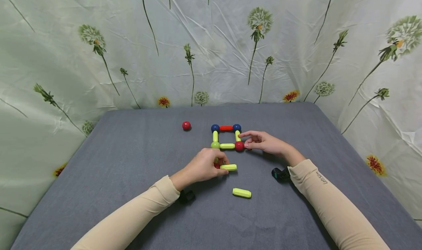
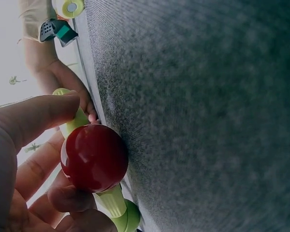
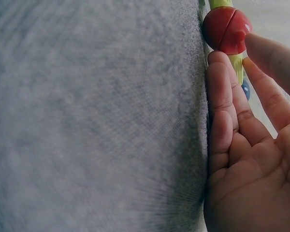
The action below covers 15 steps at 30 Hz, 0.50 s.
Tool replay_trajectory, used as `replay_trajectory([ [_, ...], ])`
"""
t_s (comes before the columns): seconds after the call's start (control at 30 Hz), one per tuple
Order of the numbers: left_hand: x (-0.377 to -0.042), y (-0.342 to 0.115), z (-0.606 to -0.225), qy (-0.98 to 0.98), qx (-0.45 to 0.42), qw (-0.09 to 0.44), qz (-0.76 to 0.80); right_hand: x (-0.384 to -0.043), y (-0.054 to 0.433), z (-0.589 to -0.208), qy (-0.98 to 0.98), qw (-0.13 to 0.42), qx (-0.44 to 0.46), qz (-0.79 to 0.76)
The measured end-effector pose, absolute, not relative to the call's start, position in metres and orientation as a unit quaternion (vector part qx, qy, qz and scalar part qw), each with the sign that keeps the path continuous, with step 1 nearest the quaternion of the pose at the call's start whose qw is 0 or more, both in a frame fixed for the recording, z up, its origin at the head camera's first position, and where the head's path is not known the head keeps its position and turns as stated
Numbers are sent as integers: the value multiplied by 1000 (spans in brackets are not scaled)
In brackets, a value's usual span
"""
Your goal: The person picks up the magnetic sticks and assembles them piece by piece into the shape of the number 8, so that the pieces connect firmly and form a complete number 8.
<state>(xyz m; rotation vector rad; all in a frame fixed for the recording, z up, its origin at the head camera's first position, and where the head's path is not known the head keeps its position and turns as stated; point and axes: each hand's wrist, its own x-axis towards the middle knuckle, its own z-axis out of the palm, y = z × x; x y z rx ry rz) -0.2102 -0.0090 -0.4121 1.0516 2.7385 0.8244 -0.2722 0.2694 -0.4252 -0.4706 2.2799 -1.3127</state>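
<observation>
My left hand (image 1: 205, 165) pinches a yellow-green rod (image 1: 229, 167) that sticks out to the right from a red ball (image 2: 94, 158). In the left wrist view another yellow-green rod (image 2: 111, 200) joins that ball to a green ball (image 2: 130, 216). The green ball is the near left corner of a square of rods and balls. The square's far corners are blue balls (image 1: 215, 128), joined by a red rod (image 1: 226, 128). My right hand (image 1: 267, 143), fingers mostly straight, touches the red corner ball (image 1: 239, 146); its index finger reaches the right side rod (image 1: 237, 135).
A loose yellow-green rod (image 1: 242, 193) lies on the grey cloth (image 1: 138, 162) nearer me. Farther back, left of the square, rests a loose red ball (image 1: 186, 125). A flower-printed curtain (image 1: 224, 59) hangs behind the cloth surface.
</observation>
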Motion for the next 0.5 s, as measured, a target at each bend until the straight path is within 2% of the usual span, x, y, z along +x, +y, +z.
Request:
replay_trajectory([
  [0.5,-211,-10,-414,901,352,57,246,-271,269,-424,831,231,-171,-476],
])
